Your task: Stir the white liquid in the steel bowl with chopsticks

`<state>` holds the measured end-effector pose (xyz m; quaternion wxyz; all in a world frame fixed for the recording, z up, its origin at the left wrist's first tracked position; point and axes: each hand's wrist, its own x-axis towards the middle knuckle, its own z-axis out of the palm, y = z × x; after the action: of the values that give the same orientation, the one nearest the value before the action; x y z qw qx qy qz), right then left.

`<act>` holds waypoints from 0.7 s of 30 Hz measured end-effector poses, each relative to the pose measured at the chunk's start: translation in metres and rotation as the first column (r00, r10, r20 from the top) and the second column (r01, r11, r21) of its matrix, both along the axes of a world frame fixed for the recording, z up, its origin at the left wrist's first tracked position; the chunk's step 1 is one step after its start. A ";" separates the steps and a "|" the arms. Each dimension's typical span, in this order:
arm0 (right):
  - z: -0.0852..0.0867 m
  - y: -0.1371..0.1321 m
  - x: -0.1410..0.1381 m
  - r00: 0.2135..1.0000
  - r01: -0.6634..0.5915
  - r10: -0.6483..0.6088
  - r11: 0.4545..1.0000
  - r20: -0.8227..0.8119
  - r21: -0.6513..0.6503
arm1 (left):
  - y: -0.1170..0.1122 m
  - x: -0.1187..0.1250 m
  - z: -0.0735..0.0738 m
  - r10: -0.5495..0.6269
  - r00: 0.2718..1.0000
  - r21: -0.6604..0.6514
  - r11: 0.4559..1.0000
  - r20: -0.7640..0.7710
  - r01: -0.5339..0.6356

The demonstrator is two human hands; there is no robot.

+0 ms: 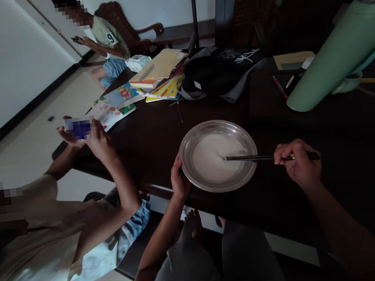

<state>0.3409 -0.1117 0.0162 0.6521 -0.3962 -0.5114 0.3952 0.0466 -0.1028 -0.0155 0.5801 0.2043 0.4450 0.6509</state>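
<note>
Grey-trousered legs at six o'clock; left fingers clasp a round silver metal bowl, right fingers pinch slim black chopsticks; I'd stir gently

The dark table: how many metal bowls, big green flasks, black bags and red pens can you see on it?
Metal bowl: 1
Big green flask: 1
Black bag: 1
Red pen: 1
Total: 4
</note>
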 end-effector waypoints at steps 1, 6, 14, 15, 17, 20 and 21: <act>-0.001 0.000 0.000 0.998 -0.055 0.055 0.998 0.021 -0.019 | 0.000 0.000 0.000 -0.002 1.000 -0.003 1.000 -0.005 0.002; -0.004 0.000 0.000 0.961 -0.168 0.173 0.985 0.216 -0.045 | 0.000 0.001 0.001 0.007 1.000 -0.010 1.000 0.011 -0.007; -0.006 0.001 0.000 0.957 -0.226 0.230 0.973 0.175 -0.042 | -0.001 0.002 0.001 -0.017 1.000 0.019 1.000 -0.016 0.017; -0.005 0.000 0.000 0.949 -0.221 0.227 0.974 0.219 -0.050 | -0.001 0.002 0.001 -0.019 1.000 0.025 0.999 -0.018 0.020; -0.004 0.001 0.000 0.976 -0.092 0.092 0.996 0.197 -0.010 | -0.002 0.002 0.000 -0.024 0.999 0.031 0.999 -0.031 0.025; -0.002 0.000 0.000 0.999 0.028 -0.029 0.999 0.045 0.034 | -0.002 0.003 0.000 -0.038 0.998 0.034 0.999 -0.055 0.040; -0.001 0.000 0.000 0.999 -0.021 0.020 0.999 0.043 0.025 | -0.002 0.003 0.000 -0.041 0.998 0.036 0.998 -0.056 0.043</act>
<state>0.3405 -0.1118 0.0149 0.6420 -0.3911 -0.5341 0.3869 0.0493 -0.1051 -0.0153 0.5774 0.2424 0.4444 0.6407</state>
